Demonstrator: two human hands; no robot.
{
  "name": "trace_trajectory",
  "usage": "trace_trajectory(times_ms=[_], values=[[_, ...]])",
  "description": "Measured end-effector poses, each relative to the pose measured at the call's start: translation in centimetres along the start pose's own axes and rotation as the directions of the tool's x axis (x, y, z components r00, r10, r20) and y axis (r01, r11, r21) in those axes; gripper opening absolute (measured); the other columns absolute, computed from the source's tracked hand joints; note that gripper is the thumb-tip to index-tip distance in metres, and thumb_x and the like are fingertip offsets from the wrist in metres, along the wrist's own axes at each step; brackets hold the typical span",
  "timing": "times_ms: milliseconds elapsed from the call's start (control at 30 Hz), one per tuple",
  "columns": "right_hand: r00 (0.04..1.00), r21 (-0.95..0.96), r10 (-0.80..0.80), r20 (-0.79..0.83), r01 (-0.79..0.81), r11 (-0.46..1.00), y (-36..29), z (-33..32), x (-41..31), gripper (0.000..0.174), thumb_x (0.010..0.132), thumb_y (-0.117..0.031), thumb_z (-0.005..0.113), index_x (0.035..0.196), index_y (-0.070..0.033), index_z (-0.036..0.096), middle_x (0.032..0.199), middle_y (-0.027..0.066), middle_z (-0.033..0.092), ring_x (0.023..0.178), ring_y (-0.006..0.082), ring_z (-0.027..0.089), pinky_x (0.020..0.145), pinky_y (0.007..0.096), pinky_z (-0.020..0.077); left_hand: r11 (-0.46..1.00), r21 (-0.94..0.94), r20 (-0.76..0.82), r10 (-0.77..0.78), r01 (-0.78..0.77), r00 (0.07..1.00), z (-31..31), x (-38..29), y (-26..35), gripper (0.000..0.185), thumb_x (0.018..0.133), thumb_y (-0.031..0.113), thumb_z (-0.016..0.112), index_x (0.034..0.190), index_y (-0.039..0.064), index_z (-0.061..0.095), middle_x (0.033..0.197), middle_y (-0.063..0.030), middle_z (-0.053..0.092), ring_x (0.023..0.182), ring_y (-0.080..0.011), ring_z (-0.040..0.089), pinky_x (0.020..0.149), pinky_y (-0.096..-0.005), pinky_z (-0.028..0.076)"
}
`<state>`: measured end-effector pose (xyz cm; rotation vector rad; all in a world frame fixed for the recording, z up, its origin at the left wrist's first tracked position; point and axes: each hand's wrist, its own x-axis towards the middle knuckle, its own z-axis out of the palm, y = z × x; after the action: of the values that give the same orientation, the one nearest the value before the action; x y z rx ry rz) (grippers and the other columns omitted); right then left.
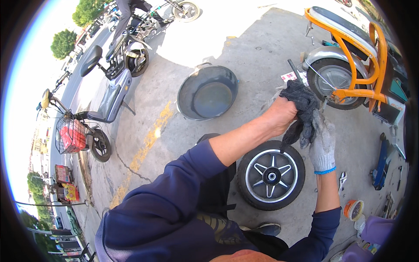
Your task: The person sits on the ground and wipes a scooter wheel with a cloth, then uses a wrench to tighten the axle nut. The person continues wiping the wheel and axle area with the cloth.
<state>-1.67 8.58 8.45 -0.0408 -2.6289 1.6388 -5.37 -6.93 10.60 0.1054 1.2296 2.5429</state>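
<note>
My bare left hand (283,113) grips a crumpled black cloth (302,98). The same cloth is in my right hand (322,131), which wears a grey-white knitted glove with a blue cuff edge. From the far side of the cloth a dark ridged rod (294,69) sticks out; whether it is held inside the cloth I cannot tell. A loose end of the cloth hangs over the far rim of a small wheel (272,175). That wheel lies flat on the concrete before me, with a black tyre and a spoked alloy rim.
Left of my hands stands a dark round basin (209,93). An orange electric scooter frame (347,59) is at the right, a wrench (342,180) and a small tub (353,209) nearer. A grey electric bike (114,95) stands left; a person's legs (123,18) show beyond.
</note>
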Motion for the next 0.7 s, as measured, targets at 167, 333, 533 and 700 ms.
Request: trace_trajectory(times_ms=[167, 333, 533, 700], values=[[0.997, 0.538, 0.073, 0.038, -0.082, 0.839, 1.5, 0.3, 0.7, 0.028, 0.103, -0.030, 0.055, 0.106, -0.004, 0.065, 0.081, 0.0005, 0.067, 0.061, 0.0114, 0.062, 0.050, 0.0268, 0.0481, 1.000, 0.023, 0.086, -0.010, 0.009, 0.996, -1.1, 0.8, -0.2, 0.018, 0.088, 0.010, 0.070, 0.106, 0.009, 0.066, 0.098, -0.0002, 0.068, 0.088, -0.0116, 0.064, 0.076, -0.0303, 0.052], [0.860, -0.986, -0.507, 0.055, 0.127, 0.109, -2.8, 0.4, -1.5, 0.027, 0.083, -0.021, 0.065, 0.108, -0.012, 0.064, 0.086, 0.0042, 0.064, 0.077, 0.0222, 0.066, 0.065, 0.0409, 0.0527, 0.999, 0.018, -0.057, -0.047, 0.048, 0.997, -0.3, 0.6, -0.7, 0.013, 0.087, 0.010, 0.069, 0.099, 0.009, 0.066, 0.093, 0.0000, 0.066, 0.085, -0.0114, 0.062, 0.071, -0.0295, 0.050], [0.980, -0.015, -0.173, -0.101, 0.173, 0.985, -0.7, -0.2, -0.6, 0.027, 0.094, -0.026, 0.063, 0.112, -0.007, 0.064, 0.088, 0.0036, 0.066, 0.073, 0.0163, 0.064, 0.061, 0.0331, 0.0509, 1.000, 0.008, 0.023, 0.007, -0.007, 1.000, 0.3, -0.3, -0.3, 0.016, 0.088, 0.011, 0.068, 0.103, 0.009, 0.063, 0.094, -0.0007, 0.064, 0.085, -0.0120, 0.060, 0.074, -0.0310, 0.050], [0.979, 0.816, 0.118, 0.165, -0.203, 0.541, -0.1, 1.0, 0.6, 0.025, 0.101, -0.021, 0.058, 0.112, -0.001, 0.066, 0.091, 0.0069, 0.070, 0.074, 0.0161, 0.067, 0.062, 0.0292, 0.0534, 1.000, -0.011, 0.070, 0.021, -0.021, 0.997, -0.9, 0.3, -0.8, 0.021, 0.093, 0.012, 0.067, 0.113, 0.008, 0.061, 0.107, -0.0024, 0.065, 0.099, -0.0145, 0.062, 0.086, -0.0349, 0.050]])
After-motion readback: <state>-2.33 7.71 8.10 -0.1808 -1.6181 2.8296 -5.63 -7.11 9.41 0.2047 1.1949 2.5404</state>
